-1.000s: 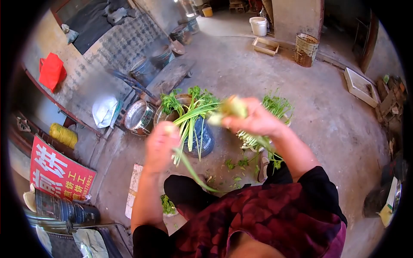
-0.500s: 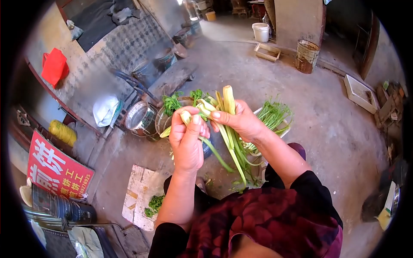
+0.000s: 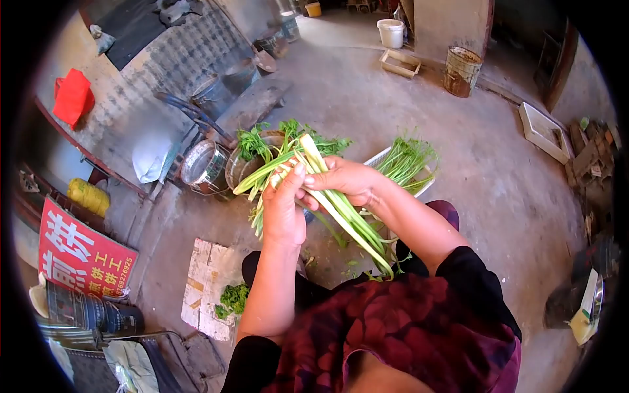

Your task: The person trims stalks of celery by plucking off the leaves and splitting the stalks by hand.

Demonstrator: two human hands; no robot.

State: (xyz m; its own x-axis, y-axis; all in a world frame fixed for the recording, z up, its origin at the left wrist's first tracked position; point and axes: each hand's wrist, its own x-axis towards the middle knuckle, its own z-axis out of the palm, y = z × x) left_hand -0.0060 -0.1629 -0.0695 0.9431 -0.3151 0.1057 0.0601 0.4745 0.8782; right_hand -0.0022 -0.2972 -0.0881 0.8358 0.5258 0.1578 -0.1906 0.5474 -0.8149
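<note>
Pale green celery stalks (image 3: 350, 221) lie slantwise across my two hands, white ends up and leafy ends hanging toward my lap. My right hand (image 3: 346, 181) is closed around them from the right, thumb pressed on top. Right against it, my left hand (image 3: 285, 213) pinches celery pieces too, its thumb meeting the other hand's fingers. Some stalks stick out leftward past the left hand. Leafy celery tops (image 3: 255, 144) show just behind the hands, over a bucket. The fingertips are partly hidden behind the stalks.
A white basket (image 3: 426, 186) of thin-stemmed greens stands beyond my right forearm. Metal buckets (image 3: 202, 164) sit left of the hands. Green leaves (image 3: 233, 300) lie by a flattened white box (image 3: 204, 288) on the floor. A red sign (image 3: 82, 252) leans at the left.
My hands have come together. The stalks in my right hand have tipped from nearly upright to slanting, their top ends now further left. The whole view has shifted slightly.
</note>
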